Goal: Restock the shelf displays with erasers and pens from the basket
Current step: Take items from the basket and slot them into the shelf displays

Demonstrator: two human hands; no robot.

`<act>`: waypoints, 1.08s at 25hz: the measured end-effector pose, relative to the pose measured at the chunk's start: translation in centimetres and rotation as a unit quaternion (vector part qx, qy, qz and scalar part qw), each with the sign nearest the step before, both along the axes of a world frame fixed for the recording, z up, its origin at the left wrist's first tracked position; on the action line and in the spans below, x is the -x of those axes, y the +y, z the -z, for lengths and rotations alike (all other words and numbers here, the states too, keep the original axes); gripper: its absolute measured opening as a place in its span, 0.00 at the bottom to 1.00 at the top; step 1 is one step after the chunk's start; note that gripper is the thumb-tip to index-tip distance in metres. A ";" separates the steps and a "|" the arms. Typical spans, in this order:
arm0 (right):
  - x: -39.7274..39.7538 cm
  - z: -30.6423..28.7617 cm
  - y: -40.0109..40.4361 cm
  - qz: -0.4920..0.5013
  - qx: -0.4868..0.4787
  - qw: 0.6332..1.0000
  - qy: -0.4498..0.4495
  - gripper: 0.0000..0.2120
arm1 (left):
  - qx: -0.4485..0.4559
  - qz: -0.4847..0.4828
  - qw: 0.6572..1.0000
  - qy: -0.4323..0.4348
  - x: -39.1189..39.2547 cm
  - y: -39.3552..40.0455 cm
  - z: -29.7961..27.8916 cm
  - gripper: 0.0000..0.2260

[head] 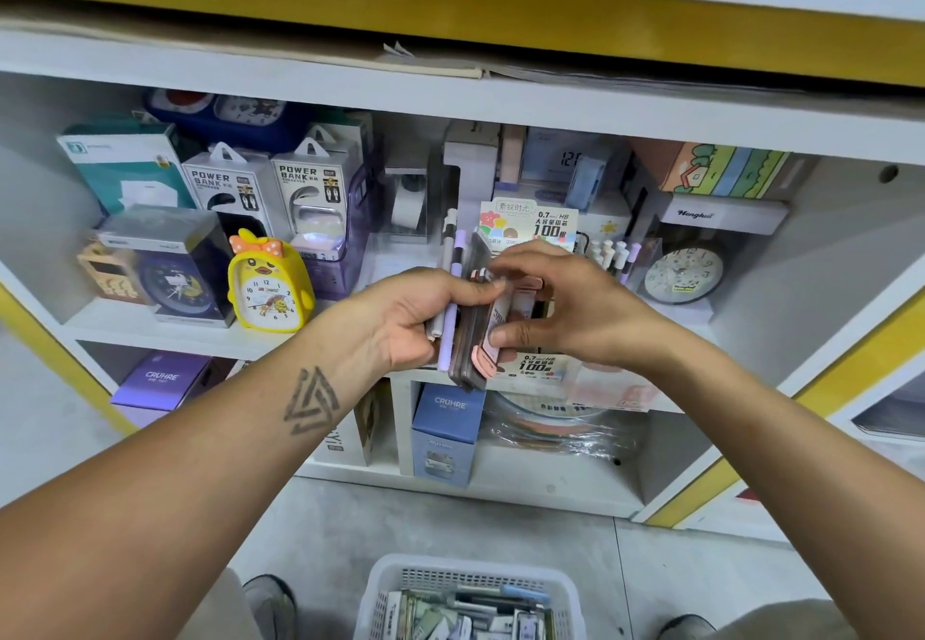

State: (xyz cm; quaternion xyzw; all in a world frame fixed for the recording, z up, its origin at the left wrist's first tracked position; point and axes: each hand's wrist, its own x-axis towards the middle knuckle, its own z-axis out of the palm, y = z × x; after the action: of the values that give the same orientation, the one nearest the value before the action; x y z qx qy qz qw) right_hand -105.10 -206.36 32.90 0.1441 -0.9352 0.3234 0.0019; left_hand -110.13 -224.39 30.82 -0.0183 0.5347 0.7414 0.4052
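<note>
You stand before the white shelf unit, your left hand curled round a bundle of pens and flat dark packets, held upright just in front of the middle shelf, likely so the stock stays squared and easy to pick from. Your right hand pinches a pink-edged packet at the bundle's near face between thumb and fingers, apparently drawing one item free for the clear display holder behind your hands, which already carries upright pens. Below the shelf, on the floor between your feet, the white basket lies loaded with more pens and small packs, awaiting their turn.
</note>
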 end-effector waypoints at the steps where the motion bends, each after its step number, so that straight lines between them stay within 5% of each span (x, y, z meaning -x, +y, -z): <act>1: 0.1 -0.1 0.3 0.020 -0.025 0.999 0.014 0.32 | -0.002 0.011 1.000 -0.002 -0.2 0.1 0.1 0.08; 10: 0.4 -1.6 3.4 0.079 -0.014 0.995 0.054 0.05 | 0.002 -0.063 0.998 -0.004 0.9 -0.9 -0.8 0.07; 12: 0.2 -1.4 3.4 0.093 0.036 0.995 0.024 0.08 | 0.007 -0.077 0.997 -0.007 1.0 -1.1 -0.7 0.06; 15: -0.3 -1.1 3.0 0.081 0.092 0.992 -0.018 0.40 | 0.008 -0.076 0.997 -0.013 1.0 -1.2 -0.6 0.07; 17: -0.3 -0.8 2.8 0.068 0.099 0.992 -0.027 0.46 | 0.002 -0.074 0.997 -0.020 0.9 -1.1 -0.5 0.07; 24: 0.3 0.6 1.7 0.094 0.086 0.986 0.105 0.07 | 0.002 -0.071 0.997 -0.028 0.8 -0.8 -0.1 0.06; 27: 0.5 1.1 1.7 0.087 0.042 0.988 0.116 0.03 | 0.001 -0.071 0.997 -0.030 0.8 -0.9 0.0 0.04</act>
State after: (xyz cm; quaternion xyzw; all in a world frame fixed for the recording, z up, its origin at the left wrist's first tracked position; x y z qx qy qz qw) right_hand -105.61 -204.69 31.80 0.0983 -0.9231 0.3422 0.1449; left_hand -110.90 -225.32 30.86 -0.0786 0.5208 0.7666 0.3673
